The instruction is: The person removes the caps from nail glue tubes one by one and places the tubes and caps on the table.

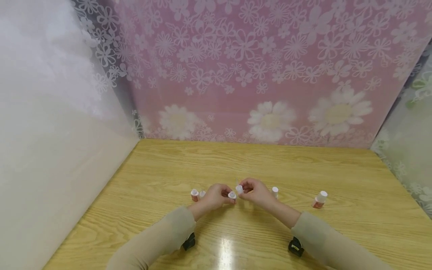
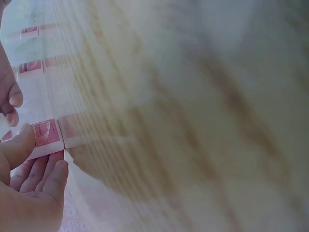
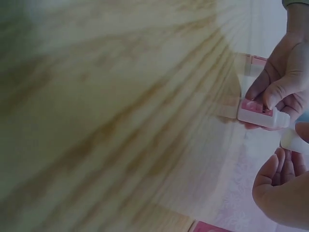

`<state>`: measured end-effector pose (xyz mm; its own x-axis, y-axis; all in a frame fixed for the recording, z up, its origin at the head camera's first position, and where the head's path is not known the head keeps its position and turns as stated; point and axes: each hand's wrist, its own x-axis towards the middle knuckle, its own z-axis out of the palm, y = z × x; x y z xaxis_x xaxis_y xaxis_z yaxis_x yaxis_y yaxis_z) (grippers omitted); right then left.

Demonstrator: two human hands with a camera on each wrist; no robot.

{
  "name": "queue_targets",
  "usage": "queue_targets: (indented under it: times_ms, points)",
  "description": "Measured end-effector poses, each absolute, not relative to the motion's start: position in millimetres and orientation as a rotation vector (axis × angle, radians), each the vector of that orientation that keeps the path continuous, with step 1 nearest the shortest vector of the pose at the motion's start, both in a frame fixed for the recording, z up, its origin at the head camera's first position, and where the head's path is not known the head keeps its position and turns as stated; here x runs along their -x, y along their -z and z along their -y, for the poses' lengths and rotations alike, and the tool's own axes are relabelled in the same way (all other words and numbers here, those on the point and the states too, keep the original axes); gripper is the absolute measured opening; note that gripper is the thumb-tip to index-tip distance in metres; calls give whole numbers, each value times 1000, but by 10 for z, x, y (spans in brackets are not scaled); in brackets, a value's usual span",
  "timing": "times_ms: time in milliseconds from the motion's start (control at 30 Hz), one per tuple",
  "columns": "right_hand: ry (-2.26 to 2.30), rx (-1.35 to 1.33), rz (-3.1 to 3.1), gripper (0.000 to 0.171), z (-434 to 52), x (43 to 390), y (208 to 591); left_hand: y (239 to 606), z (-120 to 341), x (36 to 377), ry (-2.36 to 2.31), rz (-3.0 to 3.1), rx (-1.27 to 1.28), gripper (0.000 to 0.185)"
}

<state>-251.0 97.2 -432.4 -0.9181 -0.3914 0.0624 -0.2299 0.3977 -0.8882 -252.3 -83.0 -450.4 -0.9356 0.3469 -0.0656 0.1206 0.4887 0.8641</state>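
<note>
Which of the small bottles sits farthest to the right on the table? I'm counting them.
The white-capped bottle with the red label, tilted, alone, well right of the right hand.

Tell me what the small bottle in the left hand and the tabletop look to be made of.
Small bottle: probably plastic, white and smooth, with a pink printed label, gripped by the left hand.
Tabletop: wood or wood-look laminate, light yellow with visible grain; a bright glare patch suggests a glossy finish.
</note>
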Motion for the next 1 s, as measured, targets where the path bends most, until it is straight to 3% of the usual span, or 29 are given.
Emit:
queue_targets:
  times_ms: [1000]
  points:
    - [1324, 718, -2569, 21, -984, 2586, 4535, 4489, 830, 2525, -1365, -2547, -379, 17]
